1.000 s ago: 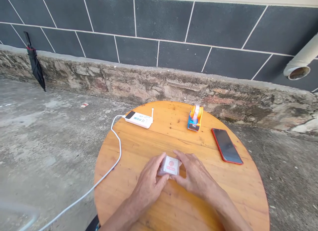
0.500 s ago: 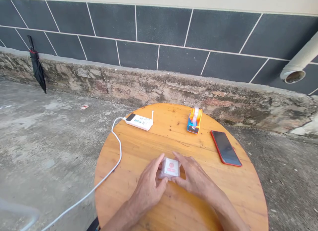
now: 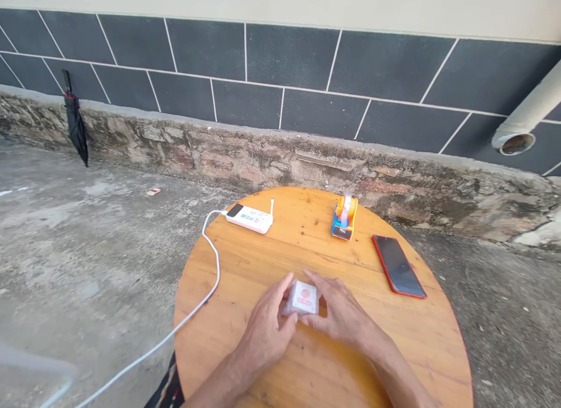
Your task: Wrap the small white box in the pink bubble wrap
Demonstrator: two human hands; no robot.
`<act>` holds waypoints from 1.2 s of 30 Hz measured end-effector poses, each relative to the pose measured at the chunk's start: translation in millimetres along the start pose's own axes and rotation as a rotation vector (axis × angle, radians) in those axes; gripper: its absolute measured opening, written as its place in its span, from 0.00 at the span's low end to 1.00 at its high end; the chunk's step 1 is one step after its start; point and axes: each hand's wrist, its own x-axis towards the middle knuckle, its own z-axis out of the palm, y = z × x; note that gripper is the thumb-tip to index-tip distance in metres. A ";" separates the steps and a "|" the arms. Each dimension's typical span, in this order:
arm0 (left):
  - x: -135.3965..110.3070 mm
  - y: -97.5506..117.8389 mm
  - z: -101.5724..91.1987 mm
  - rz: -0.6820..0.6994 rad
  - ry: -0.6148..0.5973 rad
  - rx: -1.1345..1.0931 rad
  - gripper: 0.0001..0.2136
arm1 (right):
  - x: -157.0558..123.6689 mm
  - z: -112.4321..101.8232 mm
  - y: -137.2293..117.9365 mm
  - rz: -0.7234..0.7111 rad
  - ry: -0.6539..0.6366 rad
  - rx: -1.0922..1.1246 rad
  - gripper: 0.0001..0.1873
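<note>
A small white box (image 3: pixel 303 297) with red print on top, in what looks like clear wrapping, sits near the middle of the wooden table. My left hand (image 3: pixel 269 317) grips its left side between thumb and fingers. On the opposite side, my right hand (image 3: pixel 337 308) holds it the same way, thumb at the near edge and fingers at the far edge. Parts of the box's sides are hidden behind my fingers.
On the round wooden table (image 3: pixel 228 268) stand a white device (image 3: pixel 249 218) with a white cable (image 3: pixel 218 268), an orange and blue tape dispenser (image 3: pixel 344 218) and a red-edged phone (image 3: pixel 398 266). A black umbrella (image 3: pixel 76 124) leans on the wall; a pipe (image 3: pixel 521 127) juts out at right.
The camera view has shifted slightly, so the background sits a little lower. My hands and the box keep nearly the same position.
</note>
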 end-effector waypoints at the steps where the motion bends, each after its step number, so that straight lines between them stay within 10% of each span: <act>1: 0.3 0.5 -0.4 -0.009 -0.010 -0.004 0.31 | 0.0 -0.7 -1.5 0.013 0.005 -0.011 0.40; 36: -0.1 4.9 -4.1 -0.059 -0.007 -0.144 0.29 | -12.5 -16.7 11.8 0.069 -0.031 0.086 0.50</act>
